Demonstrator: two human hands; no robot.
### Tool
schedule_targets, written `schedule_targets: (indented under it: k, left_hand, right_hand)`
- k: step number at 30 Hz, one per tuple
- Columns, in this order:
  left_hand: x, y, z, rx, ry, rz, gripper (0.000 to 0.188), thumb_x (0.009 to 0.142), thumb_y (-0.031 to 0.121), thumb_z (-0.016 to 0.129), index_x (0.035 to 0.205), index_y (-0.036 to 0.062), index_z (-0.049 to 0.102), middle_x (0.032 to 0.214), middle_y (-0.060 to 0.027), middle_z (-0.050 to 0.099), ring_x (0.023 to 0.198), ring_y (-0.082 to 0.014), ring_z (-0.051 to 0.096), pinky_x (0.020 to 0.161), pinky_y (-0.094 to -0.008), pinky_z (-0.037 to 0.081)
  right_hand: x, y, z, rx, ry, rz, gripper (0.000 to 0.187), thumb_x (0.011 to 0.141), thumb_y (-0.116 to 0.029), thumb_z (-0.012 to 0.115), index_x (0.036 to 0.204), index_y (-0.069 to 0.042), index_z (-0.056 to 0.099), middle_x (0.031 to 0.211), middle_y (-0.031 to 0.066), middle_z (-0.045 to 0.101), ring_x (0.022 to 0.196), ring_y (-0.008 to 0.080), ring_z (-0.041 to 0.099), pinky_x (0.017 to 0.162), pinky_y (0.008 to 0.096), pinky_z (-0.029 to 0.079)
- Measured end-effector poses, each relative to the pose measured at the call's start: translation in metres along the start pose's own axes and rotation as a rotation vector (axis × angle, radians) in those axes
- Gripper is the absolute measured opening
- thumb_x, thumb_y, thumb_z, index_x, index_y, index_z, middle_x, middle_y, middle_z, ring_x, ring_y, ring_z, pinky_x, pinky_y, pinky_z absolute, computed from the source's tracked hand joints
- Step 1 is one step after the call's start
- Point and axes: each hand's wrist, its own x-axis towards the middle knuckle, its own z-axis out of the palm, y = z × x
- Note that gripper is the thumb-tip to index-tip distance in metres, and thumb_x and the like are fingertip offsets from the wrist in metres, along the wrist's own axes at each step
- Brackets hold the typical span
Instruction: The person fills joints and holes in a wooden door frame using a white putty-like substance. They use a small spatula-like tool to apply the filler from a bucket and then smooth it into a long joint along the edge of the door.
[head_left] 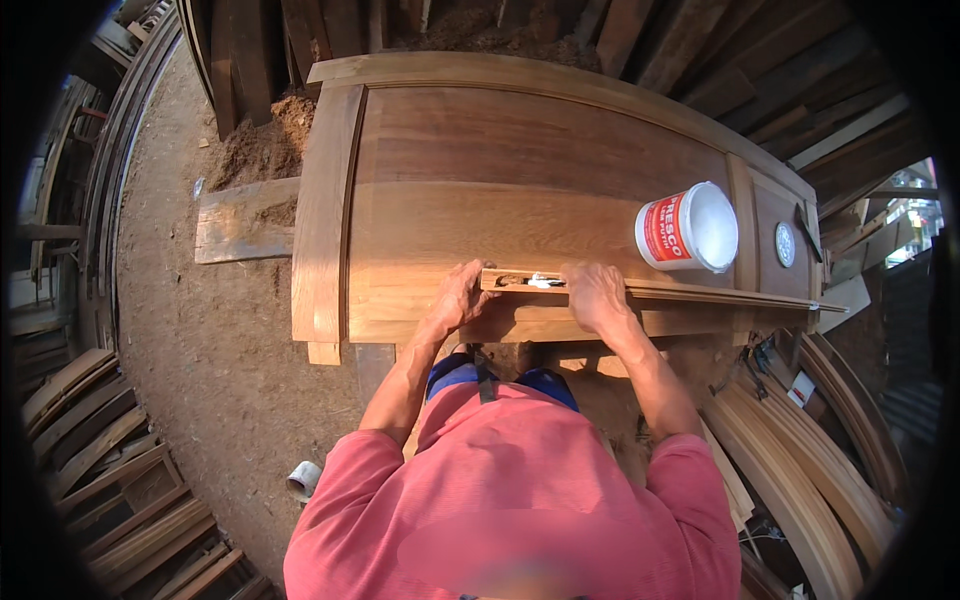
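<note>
A long, narrow wooden strip (pixel 700 291) lies along the near side of a large panelled wooden door. My left hand (pixel 461 294) is closed round the strip's left end. Farther right, my right hand (pixel 598 297) rests over the strip with its fingers bent and pressed together; whatever they hold is hidden. Between the two hands, a dab of white paste (pixel 541 281) sits on the strip, beside a dark, rough hollow. A white bucket (pixel 710 228) with a red label stands on the door (pixel 480 215), just beyond my right hand.
A round white lid (pixel 785 245) lies on the door's right end, near a dark flat tool (pixel 808 232). A short plank (pixel 245 222) juts out on the left. Stacked boards (pixel 800 470) crowd the right side, and more timber (pixel 110 450) lies at left. A white cup (pixel 303 481) is on the ground.
</note>
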Motion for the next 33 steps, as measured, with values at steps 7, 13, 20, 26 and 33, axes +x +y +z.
schedule_targets:
  k: [7,13,20,26,33]
  left_hand:
    - [-0.009,0.003,-0.005,-0.040,0.030,0.071,0.045,0.081,0.012,0.078,0.122,0.0029,0.063,0.116,-0.0190,0.069,0.112,-0.0434,0.062,0.092,-0.0479,0.052]
    - [-0.013,-0.004,0.001,0.003,0.010,0.168,0.055,0.070,-0.003,0.072,0.124,0.0067,0.064,0.121,-0.0162,0.069,0.116,-0.0394,0.062,0.098,-0.0456,0.052]
    - [-0.004,0.001,-0.006,-0.033,-0.022,0.010,0.048,0.077,0.000,0.071,0.122,0.0135,0.061,0.112,-0.0151,0.070,0.106,-0.0422,0.062,0.087,-0.0501,0.052]
    - [0.004,0.004,-0.012,-0.037,-0.033,0.016,0.036,0.085,0.016,0.076,0.117,0.0133,0.061,0.106,-0.0157,0.070,0.102,-0.0430,0.063,0.084,-0.0515,0.051]
    - [0.004,0.006,-0.014,0.001,-0.101,-0.073,0.036,0.088,0.022,0.076,0.118,0.0125,0.060,0.104,-0.0157,0.070,0.101,-0.0433,0.063,0.086,-0.0525,0.050]
  right_hand:
    - [-0.010,-0.016,-0.022,-0.190,-0.153,0.004,0.009,0.078,-0.007,0.060,0.082,-0.006,0.068,0.077,0.0233,0.068,0.080,0.0417,0.069,0.067,0.0532,0.049]
    - [-0.007,-0.028,-0.023,-0.100,-0.239,-0.007,0.009,0.074,-0.004,0.063,0.079,-0.006,0.070,0.079,0.0224,0.070,0.080,0.0438,0.069,0.067,0.0532,0.050]
    - [0.003,-0.011,-0.029,-0.153,-0.159,0.040,0.008,0.075,-0.006,0.063,0.079,-0.005,0.070,0.079,0.0242,0.069,0.081,0.0436,0.070,0.067,0.0532,0.051]
    - [-0.001,-0.036,-0.010,-0.060,0.016,-0.105,0.007,0.078,-0.008,0.058,0.077,-0.004,0.063,0.071,0.0248,0.064,0.074,0.0465,0.065,0.064,0.0558,0.048]
    - [-0.005,-0.002,-0.017,-0.178,-0.036,0.110,0.011,0.080,-0.009,0.059,0.085,-0.004,0.067,0.081,0.0256,0.069,0.083,0.0446,0.069,0.070,0.0568,0.050]
